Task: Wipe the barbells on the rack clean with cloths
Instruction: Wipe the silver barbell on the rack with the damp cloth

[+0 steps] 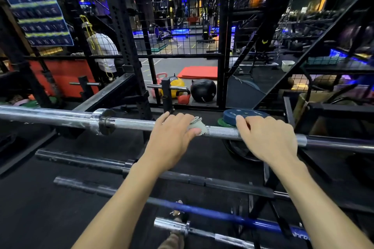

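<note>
Five barbells in view. On the top barbell (141,125), left hand (172,139) fingers press one cloth (199,127); right hand (267,139) fingers wrap the bar.

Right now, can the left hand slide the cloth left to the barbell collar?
Probably yes: the left hand presses the cloth on the top barbell, and the shaft to the collar looks bare.

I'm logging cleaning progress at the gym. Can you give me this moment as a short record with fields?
place: gym rack area
left hand: presses a grey cloth onto the top barbell
right hand: grips the same bar, bare, apart from the cloth
lower bars: black bar, blue bar, untouched
behind the bar: blue weight plate
</note>
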A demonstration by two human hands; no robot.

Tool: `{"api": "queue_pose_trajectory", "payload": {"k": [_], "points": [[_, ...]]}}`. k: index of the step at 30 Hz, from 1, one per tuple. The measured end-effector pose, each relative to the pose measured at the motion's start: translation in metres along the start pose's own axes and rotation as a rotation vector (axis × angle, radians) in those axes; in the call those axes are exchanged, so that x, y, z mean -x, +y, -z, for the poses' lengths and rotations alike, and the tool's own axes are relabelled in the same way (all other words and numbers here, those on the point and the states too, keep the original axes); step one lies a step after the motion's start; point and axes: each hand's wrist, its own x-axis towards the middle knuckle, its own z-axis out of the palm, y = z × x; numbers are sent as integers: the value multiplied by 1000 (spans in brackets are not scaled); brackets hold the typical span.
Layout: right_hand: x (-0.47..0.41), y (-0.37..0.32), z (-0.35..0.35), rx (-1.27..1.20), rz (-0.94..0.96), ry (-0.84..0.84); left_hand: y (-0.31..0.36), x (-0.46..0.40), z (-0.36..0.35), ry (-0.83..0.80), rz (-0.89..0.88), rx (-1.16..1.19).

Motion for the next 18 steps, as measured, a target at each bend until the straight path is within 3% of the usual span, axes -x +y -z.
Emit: {"api": "queue_pose_trajectory", "payload": {"k": [8,14,18], "points": [[2,-1,1,6,2,8,17,-15,0,82,143,10],[0,-3,1,-17,-13,15,8,4,-1,130,47,115],[2,-4,-1,-3,-17,32,6,4,-1,100,35,27]]}}
